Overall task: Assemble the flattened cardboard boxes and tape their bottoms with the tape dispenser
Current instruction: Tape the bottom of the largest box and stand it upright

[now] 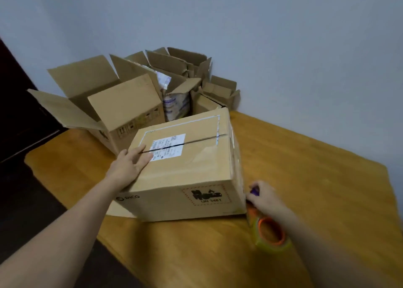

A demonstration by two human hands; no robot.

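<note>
Box (185,170): mid-desk (305,157), flaps closed on top, a dark seam across them.
Left hand (130,163): yours lies flat on the box top at its left edge, fingers straight and close together, tips on the white label (169,145).
Right hand (265,197): your fingers curl round the dispenser's purple end, against the box's near right corner.
Dispenser (271,233): just right of the box, orange-cored end nearest you.
Open boxes (104,96): crowd the desk's far left corner.
</note>
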